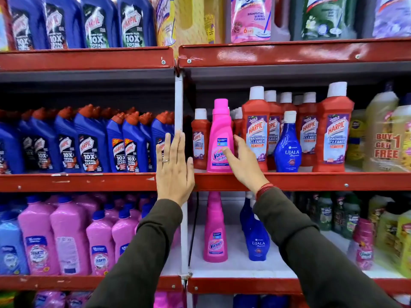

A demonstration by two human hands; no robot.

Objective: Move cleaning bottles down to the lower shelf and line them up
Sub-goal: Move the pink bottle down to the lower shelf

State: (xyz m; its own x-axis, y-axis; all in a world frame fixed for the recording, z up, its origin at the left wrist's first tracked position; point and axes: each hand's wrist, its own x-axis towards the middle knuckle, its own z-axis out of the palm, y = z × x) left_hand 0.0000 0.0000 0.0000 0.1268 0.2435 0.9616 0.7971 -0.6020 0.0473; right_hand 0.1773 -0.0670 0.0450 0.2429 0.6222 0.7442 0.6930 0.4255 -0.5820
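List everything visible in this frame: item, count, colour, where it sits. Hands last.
Vanish bottle: one, pink, middle shelf front.
Ujala bottle: one, blue, middle shelf.
Harpic bathroom cleaners: several, red, middle shelf right bay.
Harpic toilet cleaners: many, blue, middle shelf left bay.
Lower Vanish bottle: one, pink, lower shelf.
Lower Ujala bottle: blue, lower shelf, count unclear.
Left hand: open, flat against upright.
Right hand: touching the middle-shelf Vanish bottle.

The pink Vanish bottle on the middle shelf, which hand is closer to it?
Right. The right hand touches the pink Vanish bottle at its label; the left hand is raised flat, apart to the bottle's left, by the white upright.
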